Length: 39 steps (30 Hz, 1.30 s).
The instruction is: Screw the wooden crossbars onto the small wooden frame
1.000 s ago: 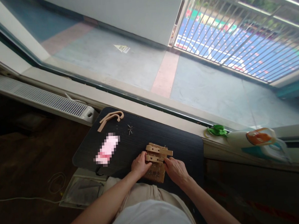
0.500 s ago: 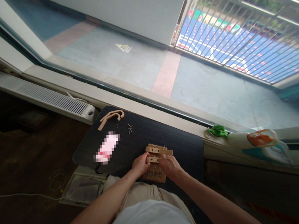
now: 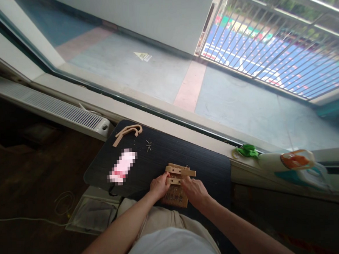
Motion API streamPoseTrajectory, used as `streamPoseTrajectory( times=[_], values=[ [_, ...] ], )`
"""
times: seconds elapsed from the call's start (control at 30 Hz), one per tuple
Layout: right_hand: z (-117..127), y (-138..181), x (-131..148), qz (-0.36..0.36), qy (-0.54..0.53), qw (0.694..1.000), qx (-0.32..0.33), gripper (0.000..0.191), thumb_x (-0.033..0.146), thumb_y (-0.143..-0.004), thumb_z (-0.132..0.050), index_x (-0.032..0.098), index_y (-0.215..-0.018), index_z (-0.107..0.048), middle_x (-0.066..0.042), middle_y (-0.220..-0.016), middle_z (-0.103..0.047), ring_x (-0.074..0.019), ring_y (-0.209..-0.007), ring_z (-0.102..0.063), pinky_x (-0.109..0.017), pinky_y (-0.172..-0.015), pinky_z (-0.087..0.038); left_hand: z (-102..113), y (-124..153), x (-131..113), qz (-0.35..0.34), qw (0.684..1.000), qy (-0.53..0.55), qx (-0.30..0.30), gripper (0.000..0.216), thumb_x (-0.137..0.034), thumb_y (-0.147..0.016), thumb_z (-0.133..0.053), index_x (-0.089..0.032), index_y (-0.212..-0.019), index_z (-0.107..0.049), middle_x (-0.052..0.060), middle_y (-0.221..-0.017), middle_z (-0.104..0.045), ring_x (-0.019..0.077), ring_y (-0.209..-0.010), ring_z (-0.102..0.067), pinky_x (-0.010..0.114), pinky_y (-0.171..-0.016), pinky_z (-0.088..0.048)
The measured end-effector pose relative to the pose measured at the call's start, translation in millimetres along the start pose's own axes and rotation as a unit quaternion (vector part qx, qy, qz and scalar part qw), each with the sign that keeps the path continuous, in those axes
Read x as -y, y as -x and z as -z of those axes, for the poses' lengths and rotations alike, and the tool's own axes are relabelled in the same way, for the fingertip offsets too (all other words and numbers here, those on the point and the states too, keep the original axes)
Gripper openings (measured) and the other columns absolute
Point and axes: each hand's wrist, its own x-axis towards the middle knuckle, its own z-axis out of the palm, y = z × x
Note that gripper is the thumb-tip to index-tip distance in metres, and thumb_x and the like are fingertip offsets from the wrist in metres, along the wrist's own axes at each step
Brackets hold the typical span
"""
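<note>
A brown wooden board with dark marks on its near part lies at the table's front edge. Two pale wooden strips cross it, each with two dark holes. My left hand is closed on the left end of the nearer strip. At that strip's right end my right hand is closed as well, fingers curled over the wood. The farther strip lies just beyond both hands, its right end reaching past the board.
Two hooked wooden pieces lie at the dark table's far left, with several small screws or nails beside them. A blurred pink-white item is nearer. A green cloth and a white bottle rest on the sill. A radiator stands left.
The view has shifted slightly. Both hands stay on the nearer strip, and the right hand has moved very slightly toward me.
</note>
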Motion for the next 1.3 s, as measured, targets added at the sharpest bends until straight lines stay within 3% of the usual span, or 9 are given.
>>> streamPoseTrajectory(
  times=[0.1,0.17,0.33,0.43,0.63,0.83,0.9,1.13,1.3],
  values=[
    [-3.8,-4.0,-2.3,0.059,0.036,0.998,0.012,0.028,0.005,-0.08,-0.035,0.013,-0.091,-0.059,-0.014,-0.088,-0.063,-0.0208,-0.079,-0.062,-0.03,-0.063,-0.046,-0.1,-0.1,0.6,-0.001,1.0,0.007,0.002,0.025,-0.029,-0.073,-0.05,-0.027,-0.098,-0.05,-0.003,-0.098,-0.063,0.0146,-0.089,-0.059,0.021,-0.071,-0.04],
    [-9.9,-7.7,-3.4,0.054,0.028,0.998,0.017,0.027,0.005,-0.08,-0.035,0.011,-0.089,-0.06,-0.015,-0.085,-0.064,-0.0208,-0.078,-0.062,-0.03,-0.063,-0.046,0.0,-0.3,-0.1,-0.003,1.0,0.013,-0.001,0.028,-0.034,-0.07,-0.054,-0.028,-0.097,-0.05,-0.003,-0.096,-0.064,0.0157,-0.089,-0.059,0.022,-0.071,-0.04],
    [-22.1,-14.1,-0.8,-0.099,-0.059,0.993,0.03,0.023,0.013,-0.08,-0.039,0.015,-0.084,-0.061,-0.011,-0.082,-0.067,-0.022,-0.079,-0.063,-0.031,-0.066,-0.046,0.1,-0.8,-6.6,0.023,1.0,-0.003,-0.012,0.027,-0.043,-0.072,-0.052,-0.027,-0.094,-0.051,-0.001,-0.095,-0.065,0.0184,-0.092,-0.059,0.027,-0.076,-0.038],
    [-20.5,-13.7,0.0,-0.14,-0.092,0.985,0.037,0.025,0.019,-0.082,-0.036,0.016,-0.08,-0.061,-0.011,-0.084,-0.067,-0.0211,-0.08,-0.063,-0.029,-0.065,-0.046,-1.2,-1.1,-9.1,0.031,0.999,-0.018,-0.019,0.025,-0.041,-0.074,-0.05,-0.026,-0.094,-0.051,0.0,-0.093,-0.066,0.019,-0.092,-0.059,0.03,-0.078,-0.037],
    [-0.7,-0.7,-3.9,-0.053,-0.072,0.996,0.019,0.03,0.019,-0.077,-0.046,0.019,-0.106,-0.053,-0.009,-0.093,-0.064,-0.0201,-0.082,-0.062,-0.029,-0.066,-0.046,-4.7,-1.5,-9.0,0.036,0.999,-0.019,-0.033,0.023,-0.041,-0.075,-0.049,-0.025,-0.092,-0.051,0.001,-0.091,-0.067,0.0202,-0.089,-0.06,0.033,-0.078,-0.035],
    [7.1,-7.5,-0.8,0.032,-0.005,0.999,0.035,0.028,0.006,-0.079,-0.037,0.012,-0.086,-0.063,-0.015,-0.09,-0.064,-0.0206,-0.083,-0.061,-0.028,-0.068,-0.045,-2.2,-0.6,-11.6,0.046,0.999,-0.021,-0.019,0.025,-0.041,-0.075,-0.049,-0.025,-0.094,-0.051,0.001,-0.092,-0.066,0.0197,-0.091,-0.059,0.032,-0.079,-0.034],
    [1.6,-10.5,0.8,0.017,-0.021,0.999,0.036,0.027,0.006,-0.078,-0.038,0.012,-0.083,-0.064,-0.013,-0.088,-0.065,-0.0212,-0.083,-0.062,-0.029,-0.068,-0.046,-1.0,-0.6,-12.4,0.046,0.999,-0.024,-0.016,0.024,-0.041,-0.075,-0.048,-0.025,-0.093,-0.051,0.001,-0.092,-0.067,0.02,-0.091,-0.059,0.032,-0.079,-0.034],
    [-14.1,-9.8,4.4,-0.148,-0.097,0.984,0.021,0.03,0.028,-0.085,-0.033,0.017,-0.08,-0.061,-0.011,-0.085,-0.067,-0.0206,-0.078,-0.063,-0.029,-0.064,-0.046,1.6,-0.1,-14.2,0.045,0.998,-0.03,-0.013,0.025,-0.041,-0.075,-0.048,-0.025,-0.093,-0.051,0.001,-0.092,-0.067,0.0212,-0.091,-0.059,0.033,-0.079,-0.034],
    [3.3,-4.2,4.8,-0.075,-0.053,0.995,0.024,0.019,0.024,-0.08,-0.045,0.017,-0.093,-0.057,-0.011,-0.086,-0.066,-0.0208,-0.079,-0.063,-0.029,-0.065,-0.046,0.7,0.7,-13.4,0.047,0.998,-0.032,-0.019,0.026,-0.041,-0.076,-0.047,-0.024,-0.094,-0.051,0.002,-0.092,-0.067,0.0211,-0.091,-0.059,0.033,-0.079,-0.034]
  ],
)
